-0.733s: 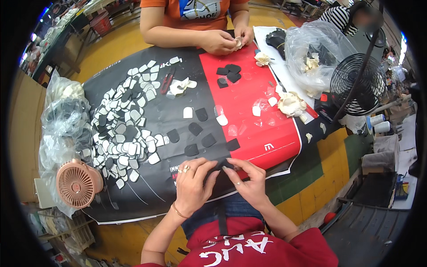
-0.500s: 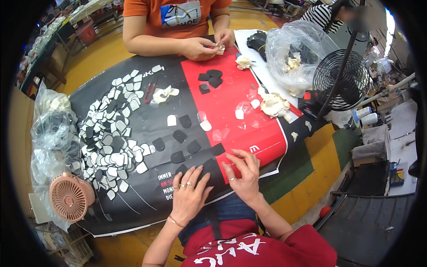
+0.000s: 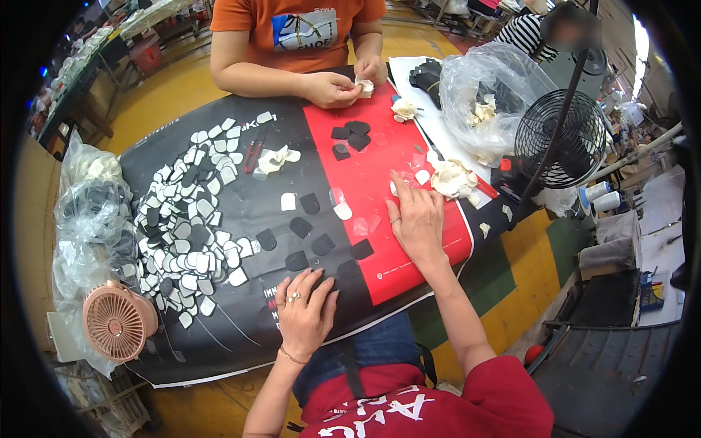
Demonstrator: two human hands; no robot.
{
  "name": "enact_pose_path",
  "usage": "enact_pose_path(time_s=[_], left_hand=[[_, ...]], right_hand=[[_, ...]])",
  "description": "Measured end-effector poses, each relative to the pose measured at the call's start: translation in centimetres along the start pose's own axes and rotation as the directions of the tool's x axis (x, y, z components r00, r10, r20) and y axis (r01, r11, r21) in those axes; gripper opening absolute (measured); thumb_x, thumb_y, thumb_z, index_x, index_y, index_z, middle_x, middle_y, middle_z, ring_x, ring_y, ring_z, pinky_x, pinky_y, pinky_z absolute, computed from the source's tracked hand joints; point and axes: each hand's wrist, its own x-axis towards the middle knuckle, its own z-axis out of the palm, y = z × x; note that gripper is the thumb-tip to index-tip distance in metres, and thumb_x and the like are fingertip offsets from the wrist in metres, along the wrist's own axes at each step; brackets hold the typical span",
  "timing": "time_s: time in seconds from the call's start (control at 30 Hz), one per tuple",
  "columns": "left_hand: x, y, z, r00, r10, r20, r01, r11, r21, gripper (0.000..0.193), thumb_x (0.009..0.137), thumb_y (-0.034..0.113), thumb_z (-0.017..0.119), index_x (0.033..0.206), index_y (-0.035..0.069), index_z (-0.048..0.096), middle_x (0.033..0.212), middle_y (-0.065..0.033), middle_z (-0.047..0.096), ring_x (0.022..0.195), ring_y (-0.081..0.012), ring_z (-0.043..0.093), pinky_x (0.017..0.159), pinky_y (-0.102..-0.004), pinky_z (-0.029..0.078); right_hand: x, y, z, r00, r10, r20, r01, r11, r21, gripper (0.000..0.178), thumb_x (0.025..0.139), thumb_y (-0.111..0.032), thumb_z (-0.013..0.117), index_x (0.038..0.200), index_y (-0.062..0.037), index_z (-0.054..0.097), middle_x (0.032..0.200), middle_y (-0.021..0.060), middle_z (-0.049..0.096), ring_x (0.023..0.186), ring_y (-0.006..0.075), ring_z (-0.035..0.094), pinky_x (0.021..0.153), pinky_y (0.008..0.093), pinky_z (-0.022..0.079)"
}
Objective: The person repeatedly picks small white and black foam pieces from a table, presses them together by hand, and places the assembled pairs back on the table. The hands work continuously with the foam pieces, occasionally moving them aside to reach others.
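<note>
My left hand (image 3: 304, 310) lies palm down near the front edge of the black part of the table cover, fingers stretched out; anything beneath it is hidden. Across the red part reaches my right hand (image 3: 419, 225), its fingers extended. Its fingertips are at a small white rounded piece (image 3: 394, 188), mostly covered; I cannot tell whether they touch it. Between the hands lies a black rounded piece (image 3: 361, 249). Others like it, such as this black piece (image 3: 323, 244), are spread to the left, with a white piece (image 3: 288, 201) beyond them.
A heap of white and black pieces (image 3: 197, 241) covers the left side. Red-handled snips (image 3: 253, 152) lie beyond. Cream scraps (image 3: 453, 179), a clear bag (image 3: 493, 77) and a black fan (image 3: 560, 133) stand right. A pink fan (image 3: 119, 321) sits near left. Opposite, a co-worker's hands (image 3: 349, 87) hold cream material.
My right hand has moved from the near edge out over the red area to the white piece. My left hand has drawn slightly back. The black pieces beside its fingers no longer show.
</note>
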Motion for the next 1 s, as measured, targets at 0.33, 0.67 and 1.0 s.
enact_pose_path(time_s=[0.33,0.67,1.0], left_hand=[[2.7,1.0,-1.5,0.995,-0.085,-0.061,0.056,0.927,-0.372,0.024,0.083,0.003,0.074,0.107,0.007,0.073,0.109,-0.0092,0.070,0.106,-0.0269,0.066,0.099,-0.0414,0.044],[13.9,2.8,0.9,0.918,-0.104,0.382,0.373,0.554,-0.745,0.025,0.092,0.010,0.070,0.114,0.000,0.072,0.097,-0.0126,0.075,0.087,-0.0177,0.070,0.084,-0.0329,0.053],[17.1,-0.2,2.4,0.973,-0.154,-0.170,0.040,0.845,-0.534,0.014,0.086,0.000,0.072,0.100,-0.002,0.075,0.092,-0.0136,0.073,0.082,-0.0221,0.070,0.075,-0.0321,0.052]], right_hand=[[-0.2,2.1,-2.7,0.889,0.428,0.161,-0.366,0.456,0.811,0.060,0.094,0.000,0.065,0.149,-0.0055,0.040,0.090,0.0087,0.073,0.091,0.0118,0.068,0.091,0.0260,0.050],[-0.5,1.0,-5.2,0.869,0.207,0.450,-0.405,-0.224,0.886,0.063,0.094,0.004,0.063,0.151,-0.0038,0.036,0.103,0.0087,0.069,0.099,0.0137,0.066,0.094,0.0280,0.049],[5.7,-0.8,-2.9,0.987,0.100,0.124,-0.159,0.670,0.725,0.007,0.091,-0.006,0.070,0.097,-0.0015,0.072,0.097,0.0104,0.069,0.082,0.0213,0.068,0.069,0.0330,0.053]])
